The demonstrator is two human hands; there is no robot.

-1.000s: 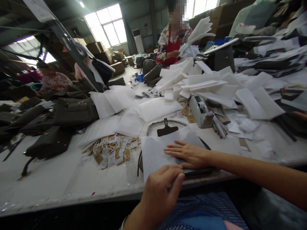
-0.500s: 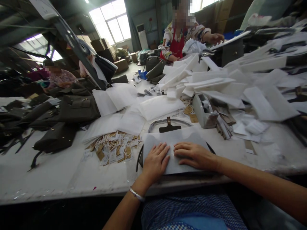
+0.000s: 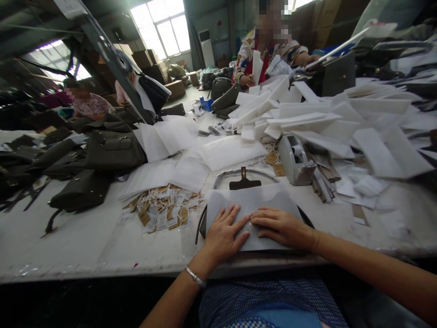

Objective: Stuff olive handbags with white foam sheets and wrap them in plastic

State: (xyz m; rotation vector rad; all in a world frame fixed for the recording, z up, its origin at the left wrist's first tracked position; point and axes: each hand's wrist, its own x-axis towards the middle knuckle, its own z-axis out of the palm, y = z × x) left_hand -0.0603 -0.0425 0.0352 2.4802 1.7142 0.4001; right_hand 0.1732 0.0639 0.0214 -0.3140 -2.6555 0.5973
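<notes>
A dark handbag lies flat at the table's near edge, mostly covered by a sheet of white tissue paper. Only its handle loop and a tab show above the sheet. My left hand lies flat on the paper, fingers spread. My right hand rests flat beside it on the same sheet, fingertips almost touching the left hand. Neither hand holds anything.
A pile of brown and white hang tags lies left of the bag. A grey tape dispenser stands behind to the right, before heaps of white foam sheets. Dark handbags crowd the left. Two other people work at the far side.
My left hand came up from below the table edge and laid itself flat on the paper beside my right hand. A person opposite now holds up a white sheet.
</notes>
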